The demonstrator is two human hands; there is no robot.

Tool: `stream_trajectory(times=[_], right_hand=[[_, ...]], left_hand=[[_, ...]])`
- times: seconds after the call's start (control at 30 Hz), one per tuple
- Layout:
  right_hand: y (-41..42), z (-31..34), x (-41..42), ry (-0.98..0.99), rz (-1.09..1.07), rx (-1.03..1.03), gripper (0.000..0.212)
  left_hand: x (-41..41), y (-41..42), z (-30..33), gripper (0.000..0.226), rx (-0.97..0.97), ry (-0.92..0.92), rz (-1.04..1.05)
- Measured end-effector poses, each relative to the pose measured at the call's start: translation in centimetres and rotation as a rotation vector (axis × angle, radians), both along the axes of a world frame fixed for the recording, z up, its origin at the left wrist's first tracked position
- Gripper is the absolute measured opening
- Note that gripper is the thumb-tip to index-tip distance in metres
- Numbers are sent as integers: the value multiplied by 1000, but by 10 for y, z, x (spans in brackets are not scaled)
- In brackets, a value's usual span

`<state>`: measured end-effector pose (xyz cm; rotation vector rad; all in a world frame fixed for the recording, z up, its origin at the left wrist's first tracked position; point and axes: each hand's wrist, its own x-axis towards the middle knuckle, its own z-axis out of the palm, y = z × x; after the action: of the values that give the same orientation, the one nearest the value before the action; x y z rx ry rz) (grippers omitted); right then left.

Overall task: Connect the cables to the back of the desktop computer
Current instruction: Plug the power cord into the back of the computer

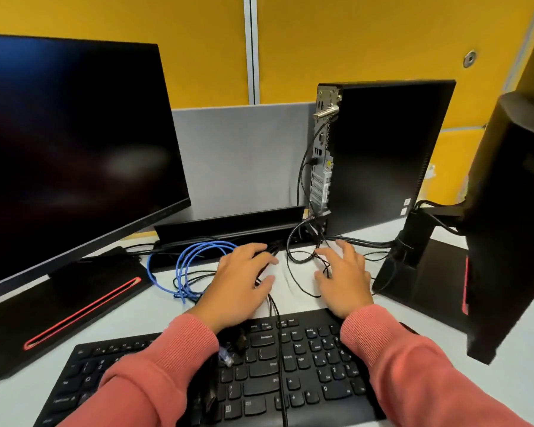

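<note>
Both hands down in the black cables at 12 o'clock of the keyboard. Left hand fingers lie loosely curved over a bundle, grip unclear; right hand fingers spread, resting on the tangle. Desktop tower stands at 1 o'clock, rear ports facing left, some leads plugged in. Blue ethernet cable coiled at 10 o'clock. Cables likely light, floppy, snag-prone; take hold at the stiff plug body, not the cord

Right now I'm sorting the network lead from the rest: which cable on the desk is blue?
The coiled blue cable, looped left of the left hand; the other cables are black.
</note>
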<state>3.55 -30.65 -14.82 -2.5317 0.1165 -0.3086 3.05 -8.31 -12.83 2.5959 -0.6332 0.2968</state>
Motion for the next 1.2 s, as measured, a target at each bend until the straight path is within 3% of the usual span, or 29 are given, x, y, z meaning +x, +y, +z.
stream_trajectory(times=[0.17,0.3,0.37,0.43,0.5,0.63,0.77,0.83,0.93,1.07,1.2], right_hand=[[-4,-4,3,-8,4,99,37],[-6,-8,3,-11,23,116,36],[-7,-8,1,-6,26,120,37],[-7,-7,0,-9,26,131,38],[-8,-6,1,-4,26,130,38],[-7,-7,2,-11,26,113,37],[-7,-7,2,-22,29,109,35],[-8,-8,2,-23,31,117,35],[-7,-7,1,-37,32,157,40],[-5,1,-2,-105,55,200,59],[8,19,3,-311,61,-141,49]], left_hand=[[45,-36,21,45,-126,-26,-52],[89,-73,22,59,-282,171,27],[107,-82,21,49,-401,314,13],[123,-85,19,23,-528,411,-19],[134,-81,16,27,-527,413,-5],[139,-70,11,28,-361,215,78],[144,-62,10,32,-209,225,131],[145,-59,15,32,-41,199,192],[144,-57,23,30,217,20,294],[147,-55,17,32,61,-116,298],[153,-52,7,33,-124,-181,238]])
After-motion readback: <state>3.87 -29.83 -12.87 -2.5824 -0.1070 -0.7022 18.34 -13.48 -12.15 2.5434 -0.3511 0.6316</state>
